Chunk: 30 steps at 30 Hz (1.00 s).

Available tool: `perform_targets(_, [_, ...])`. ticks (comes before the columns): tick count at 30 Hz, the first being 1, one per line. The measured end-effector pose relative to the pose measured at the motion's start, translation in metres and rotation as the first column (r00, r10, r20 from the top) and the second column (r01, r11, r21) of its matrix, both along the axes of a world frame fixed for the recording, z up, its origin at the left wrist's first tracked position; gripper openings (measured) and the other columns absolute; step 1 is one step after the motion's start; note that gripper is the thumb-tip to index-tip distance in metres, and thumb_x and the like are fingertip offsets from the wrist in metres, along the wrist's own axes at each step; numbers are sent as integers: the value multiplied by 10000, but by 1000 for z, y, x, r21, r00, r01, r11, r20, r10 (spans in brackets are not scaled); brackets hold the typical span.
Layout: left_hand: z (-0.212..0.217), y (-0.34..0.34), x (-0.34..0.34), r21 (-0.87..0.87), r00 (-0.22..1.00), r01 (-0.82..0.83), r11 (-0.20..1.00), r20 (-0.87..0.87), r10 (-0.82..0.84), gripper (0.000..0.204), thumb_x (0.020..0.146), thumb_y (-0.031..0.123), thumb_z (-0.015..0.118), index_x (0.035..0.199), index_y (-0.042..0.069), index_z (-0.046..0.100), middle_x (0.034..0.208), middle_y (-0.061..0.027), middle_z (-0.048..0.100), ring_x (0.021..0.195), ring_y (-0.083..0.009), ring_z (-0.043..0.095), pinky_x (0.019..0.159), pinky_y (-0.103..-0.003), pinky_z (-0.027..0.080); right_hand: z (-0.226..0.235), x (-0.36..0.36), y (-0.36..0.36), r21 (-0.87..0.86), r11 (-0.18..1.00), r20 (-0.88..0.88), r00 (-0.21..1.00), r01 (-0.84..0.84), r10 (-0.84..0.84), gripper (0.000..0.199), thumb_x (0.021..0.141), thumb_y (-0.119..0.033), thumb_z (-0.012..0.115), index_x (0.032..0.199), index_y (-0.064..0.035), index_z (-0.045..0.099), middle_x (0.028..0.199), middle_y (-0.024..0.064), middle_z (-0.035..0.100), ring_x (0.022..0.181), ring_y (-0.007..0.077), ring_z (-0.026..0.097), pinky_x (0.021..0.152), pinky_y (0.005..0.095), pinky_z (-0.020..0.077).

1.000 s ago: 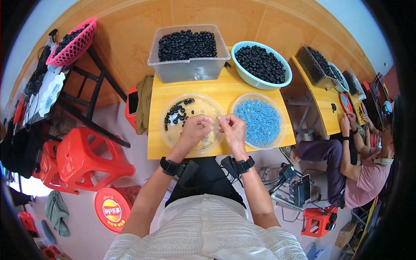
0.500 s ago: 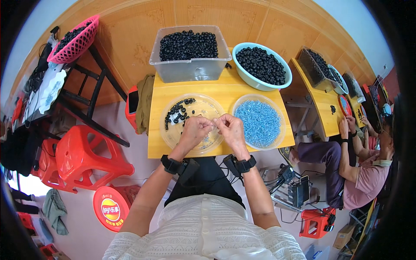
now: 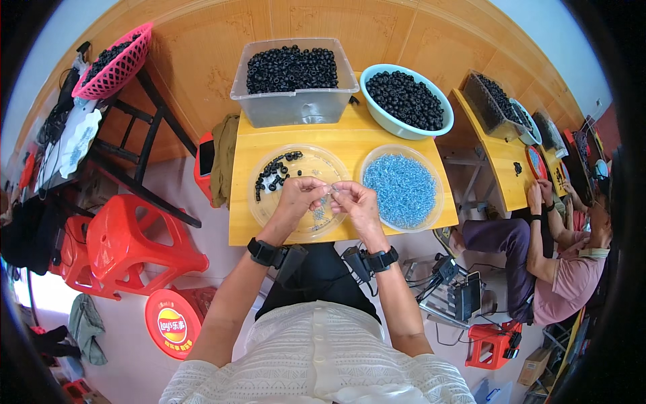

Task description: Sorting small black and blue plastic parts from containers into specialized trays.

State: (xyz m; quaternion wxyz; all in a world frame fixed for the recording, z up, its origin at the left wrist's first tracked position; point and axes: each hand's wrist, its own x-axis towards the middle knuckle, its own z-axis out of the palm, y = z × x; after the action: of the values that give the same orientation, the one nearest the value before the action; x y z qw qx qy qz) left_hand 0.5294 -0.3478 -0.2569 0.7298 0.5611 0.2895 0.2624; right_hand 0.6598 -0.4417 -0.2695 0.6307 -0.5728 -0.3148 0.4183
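Observation:
My left hand (image 3: 303, 200) and my right hand (image 3: 359, 205) meet over the right half of a clear round tray (image 3: 330, 161). Thumb and fingertips of each are pinched together, nearly touching the other hand's. A tiny pale piece seems to show between them, too small to name. Black ring-shaped parts (image 3: 272, 170) lie in the tray's left part, and a few small blue pieces (image 3: 321, 217) lie below my fingertips. Just right of my right hand is a second clear round tray (image 3: 441, 195), filled with small shiny blue pieces (image 3: 399, 190).
Behind the trays stand a clear plastic bin (image 3: 296, 113) and a light blue bowl (image 3: 389, 126), both full of black rings. Red stools (image 3: 134, 236) and a pink basket (image 3: 128, 64) are at left. Another person (image 3: 565, 276) works at a table on the right.
Both hands have shifted slightly, and the fingers of my right hand have curled in more. The pinched fingertips stay close together over the tray.

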Motion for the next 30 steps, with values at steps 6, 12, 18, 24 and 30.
perform_targets(6, [-12, 4, 3, -25, 999, -51, 998, 7, 51, 93, 786, 90, 653, 814, 1, 659, 623, -8, 584, 510, -44, 492, 463, -169, 376, 2, 0, 1, 0, 1000, 53, 999, 4, -4, 144, 823, -37, 606, 946, 39, 600, 748, 58, 630, 640, 97, 604, 568, 209, 501])
perform_targets(12, [-8, 2, 1, -44, 999, -50, 998, 5, 50, 91, 793, 91, 653, 823, 6, 661, 628, 1, 579, 517, -41, 484, 471, -170, 370, 4, -3, 0, 9, 997, -20, 997, 71, -70, 118, 837, -31, 581, 931, 36, 603, 751, 58, 622, 650, 95, 601, 572, 214, 501])
perform_targets(18, [-11, 4, -1, -61, 999, -20, 998, 33, 22, 105, 798, 97, 653, 844, 4, 663, 645, 3, 585, 528, -39, 485, 478, -166, 368, 6, -7, 2, 80, 989, 189, 972, 127, -140, 167, 790, -19, 618, 952, 23, 607, 757, 36, 607, 616, 76, 561, 555, 206, 478])
perform_targets(24, [-7, 2, -3, -13, 1000, -4, 1000, -24, 4, 126, 800, 122, 662, 855, 9, 664, 659, 11, 589, 546, -36, 494, 495, -164, 382, 1, -4, 6, 18, 999, 239, 970, 43, -46, 157, 764, -9, 638, 914, 22, 601, 746, 31, 599, 598, 66, 539, 531, 208, 449])
perform_targets(30, [-5, 1, -3, 26, 999, 10, 1000, -51, -8, 137, 793, 125, 670, 849, -1, 663, 659, 1, 594, 529, -38, 500, 478, -170, 389, -3, -7, 8, 145, 980, 160, 974, 135, -158, 106, 774, 21, 611, 878, 17, 589, 727, 18, 600, 625, 65, 550, 557, 206, 459])
